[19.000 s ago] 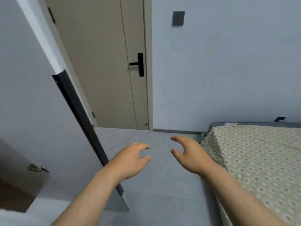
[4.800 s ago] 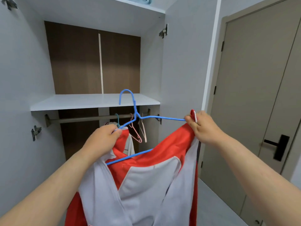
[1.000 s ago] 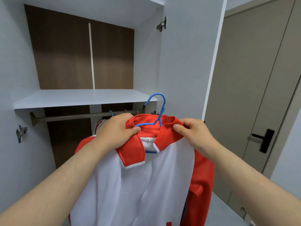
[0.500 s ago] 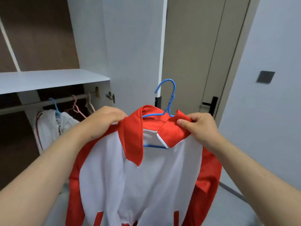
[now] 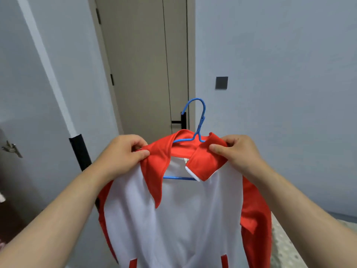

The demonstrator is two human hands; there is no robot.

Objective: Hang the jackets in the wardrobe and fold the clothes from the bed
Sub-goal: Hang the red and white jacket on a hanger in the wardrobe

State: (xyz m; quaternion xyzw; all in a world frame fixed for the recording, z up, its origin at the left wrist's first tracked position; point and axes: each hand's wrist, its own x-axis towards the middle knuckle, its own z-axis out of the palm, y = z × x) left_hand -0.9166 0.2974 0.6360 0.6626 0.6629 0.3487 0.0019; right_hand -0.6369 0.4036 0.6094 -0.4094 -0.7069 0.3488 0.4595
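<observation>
View swung R off wardrobe rail since prior frame: jacket on blue hanger at 6 o'clock, L hand & R hand each pinching its collar; keep shoulders level, hook upright for hanging.

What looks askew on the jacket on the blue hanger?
The red collar of the jacket is uneven: the flap under the left hand hangs to a long point, the one under the right hand is folded short.
</observation>
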